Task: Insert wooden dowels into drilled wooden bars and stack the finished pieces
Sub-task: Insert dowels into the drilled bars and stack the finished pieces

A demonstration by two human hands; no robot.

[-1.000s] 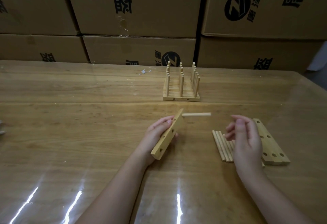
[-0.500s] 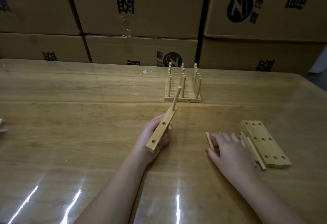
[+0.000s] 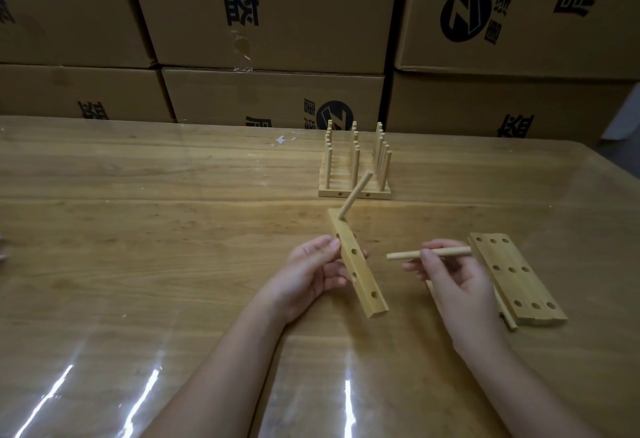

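Note:
My left hand (image 3: 308,275) grips a drilled wooden bar (image 3: 360,275), held tilted above the table. One dowel (image 3: 355,199) stands in the bar's far hole and its other holes are bare. My right hand (image 3: 457,285) pinches a loose dowel (image 3: 412,255) that lies level, its tip pointing left toward the bar and a short gap away. Three drilled bars (image 3: 519,282) lie side by side on the table to the right of that hand. A few loose dowels (image 3: 507,320) lie by their left edge, mostly hidden by my right hand.
Finished bars with upright dowels (image 3: 355,174) stand in a group at the back middle of the wooden table (image 3: 138,247). Stacked cardboard boxes (image 3: 277,22) form a wall along the table's far edge. A glossy film covers the tabletop.
My right hand rose from the dowel pile with one dowel and moved left toward the bar. My left hand turned the bar so that its holes face right.

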